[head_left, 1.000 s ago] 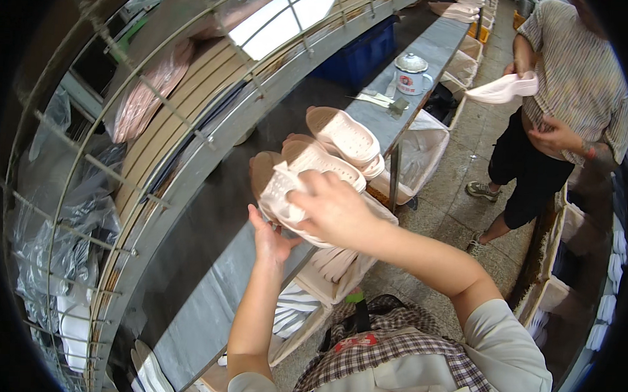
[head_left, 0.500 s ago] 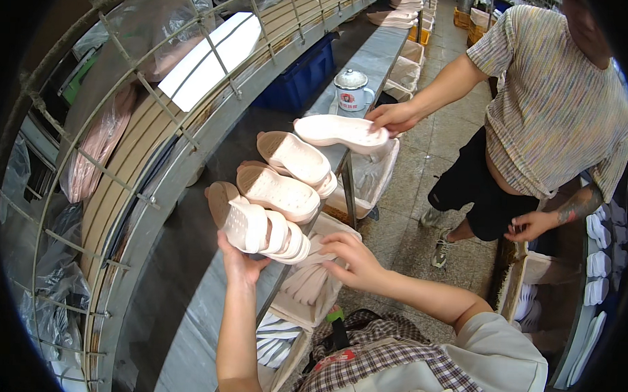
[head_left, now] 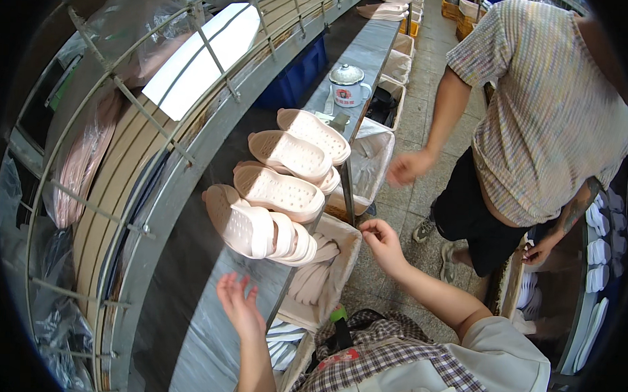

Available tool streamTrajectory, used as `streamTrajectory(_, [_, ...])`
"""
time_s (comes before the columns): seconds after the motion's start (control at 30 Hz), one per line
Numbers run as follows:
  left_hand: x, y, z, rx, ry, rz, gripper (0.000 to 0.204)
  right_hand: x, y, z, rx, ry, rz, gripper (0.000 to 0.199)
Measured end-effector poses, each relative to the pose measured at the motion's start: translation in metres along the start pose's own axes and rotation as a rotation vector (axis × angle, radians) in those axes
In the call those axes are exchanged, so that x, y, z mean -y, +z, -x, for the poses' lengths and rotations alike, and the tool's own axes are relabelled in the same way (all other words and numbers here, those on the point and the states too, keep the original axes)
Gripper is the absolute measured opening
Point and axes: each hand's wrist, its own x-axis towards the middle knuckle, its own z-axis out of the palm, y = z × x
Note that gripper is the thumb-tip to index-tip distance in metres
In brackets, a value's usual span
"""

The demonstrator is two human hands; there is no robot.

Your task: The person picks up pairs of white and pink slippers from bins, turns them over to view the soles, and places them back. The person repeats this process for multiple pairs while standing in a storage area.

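On the grey metal bench stands a row of pale pink slip-on shoes. The nearest is a clog with wide straps (head_left: 250, 235); soles or footbeds with small holes (head_left: 279, 191) follow, and the farthest sole (head_left: 313, 135) lies beside a flat metal tool. My left hand (head_left: 242, 305) hovers over the bench just below the clog, fingers apart, holding nothing. Out past the bench's edge, my right hand (head_left: 385, 248) is raised above a lined basket, its fingers curled together; whatever may be between them is hidden.
A lidded enamel mug (head_left: 347, 86) stands farther along the bench. Lined baskets (head_left: 353, 266) of pink and striped straps sit under its right edge. A wire rack (head_left: 112, 223) curves along the left. A co-worker (head_left: 538, 114) stands at right, one hand blurred near the baskets.
The co-worker's hand has let go of the far sole and drawn back right. My left hand has released the strapped clog and moved down; my right hand has shifted right and its fingers curled.
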Motion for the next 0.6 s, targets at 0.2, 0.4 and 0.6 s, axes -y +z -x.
streamTrajectory(0.2, [0.001,-0.024,0.021,0.291,0.010,-0.234,0.014,-0.015,0.017,-0.070,-0.192,-0.054,0.005,0.030])
streamTrajectory(0.4, [0.004,-0.029,0.011,0.673,0.034,-0.555,0.017,-0.014,0.026,-0.135,-0.424,0.103,-0.141,0.052])
streamTrajectory(0.6, [0.003,-0.016,-0.003,1.113,0.230,-0.848,0.023,0.008,0.026,-0.168,-0.333,0.260,-0.238,0.056])
